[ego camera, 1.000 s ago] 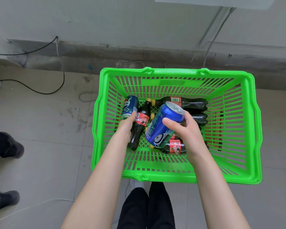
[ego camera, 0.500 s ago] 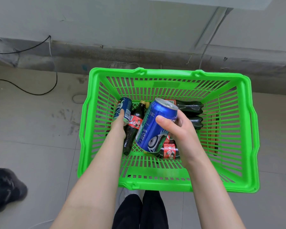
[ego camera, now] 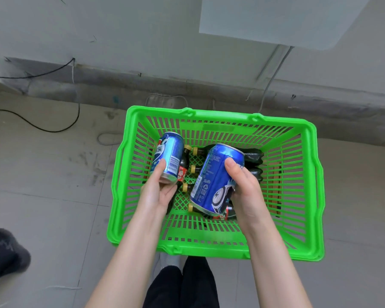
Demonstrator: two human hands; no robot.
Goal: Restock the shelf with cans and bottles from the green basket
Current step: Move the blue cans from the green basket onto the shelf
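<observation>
Blue small can (ego camera: 168, 155) held in left grip (ego camera: 159, 192), large can (ego camera: 211, 181) in right grip (ego camera: 247, 192).

Head view steeply down, close over green basket (ego camera: 220, 115)

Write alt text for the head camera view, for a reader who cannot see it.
Seen from above, a person's left hand holds a blue can and the right hand a second blue can, both over a green basket on a grey floor. Dark bottles with yellow caps lie inside it.
</observation>
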